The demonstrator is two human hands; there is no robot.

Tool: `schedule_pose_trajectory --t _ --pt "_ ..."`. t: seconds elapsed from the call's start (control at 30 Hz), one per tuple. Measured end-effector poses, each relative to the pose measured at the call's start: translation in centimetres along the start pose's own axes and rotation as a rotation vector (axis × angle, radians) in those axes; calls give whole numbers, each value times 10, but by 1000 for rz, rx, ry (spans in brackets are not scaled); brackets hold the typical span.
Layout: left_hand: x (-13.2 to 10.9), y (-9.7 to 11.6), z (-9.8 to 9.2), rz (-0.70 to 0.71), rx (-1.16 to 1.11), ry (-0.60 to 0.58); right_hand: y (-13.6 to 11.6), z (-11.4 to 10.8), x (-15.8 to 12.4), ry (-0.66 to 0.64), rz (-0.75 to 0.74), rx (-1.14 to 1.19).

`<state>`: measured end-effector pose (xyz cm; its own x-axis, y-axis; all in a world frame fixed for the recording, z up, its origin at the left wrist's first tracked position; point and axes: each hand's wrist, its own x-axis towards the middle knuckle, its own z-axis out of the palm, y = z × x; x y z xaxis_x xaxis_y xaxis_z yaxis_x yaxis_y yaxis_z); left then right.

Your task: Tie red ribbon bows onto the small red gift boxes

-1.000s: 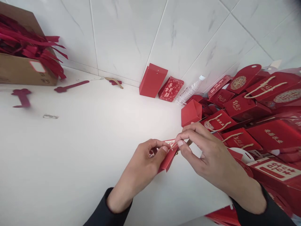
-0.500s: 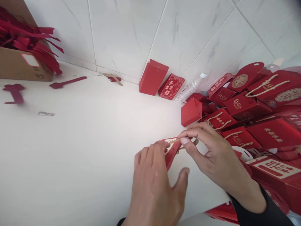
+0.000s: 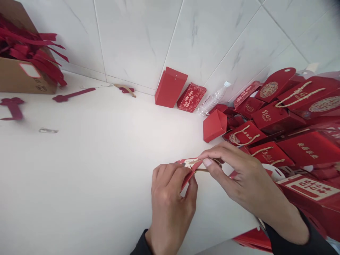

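A small red gift box (image 3: 187, 179) with a cream printed panel is between my hands near the front of the white table. My left hand (image 3: 171, 198) is closed around its near side, fingers over the top and thumb at the right edge. Between thumb and forefinger, my right hand (image 3: 231, 170) pinches a tan strap (image 3: 202, 170), which loops under the fingers and meets the box's upper edge. A small gold stud shows where strap and box come together. Much of the box is hidden behind my left hand.
Many red gift boxes and bags (image 3: 278, 113) crowd the right side. Two red boxes (image 3: 171, 88) and a clear plastic bottle (image 3: 214, 98) stand by the tiled wall. At the left are a cardboard box (image 3: 26, 79) of red ribbons and loose dark-red strips (image 3: 74, 95).
My left thumb has swung in from spread apart to press against the red box. The right hand, still pinching the strap, has shifted slightly left and down.
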<state>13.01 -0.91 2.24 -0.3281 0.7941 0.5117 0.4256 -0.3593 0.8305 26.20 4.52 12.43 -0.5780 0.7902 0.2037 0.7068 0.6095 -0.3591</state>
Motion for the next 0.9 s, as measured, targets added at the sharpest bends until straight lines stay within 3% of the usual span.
schedule_pose_trajectory --t 0.1,0.6,0.77,0.9 --pt "-3 -2 4 -5 -55 51 -2 -2 5 -55 48 -10" --pt "-4 -8 6 10 -129 83 -4 -7 25 -266 86 -24" --pt "-4 -7 6 -10 -136 82 -3 -7 29 -270 59 -17" --pt "-1 -3 -1 -144 -178 -17 -3 0 26 -190 98 16"
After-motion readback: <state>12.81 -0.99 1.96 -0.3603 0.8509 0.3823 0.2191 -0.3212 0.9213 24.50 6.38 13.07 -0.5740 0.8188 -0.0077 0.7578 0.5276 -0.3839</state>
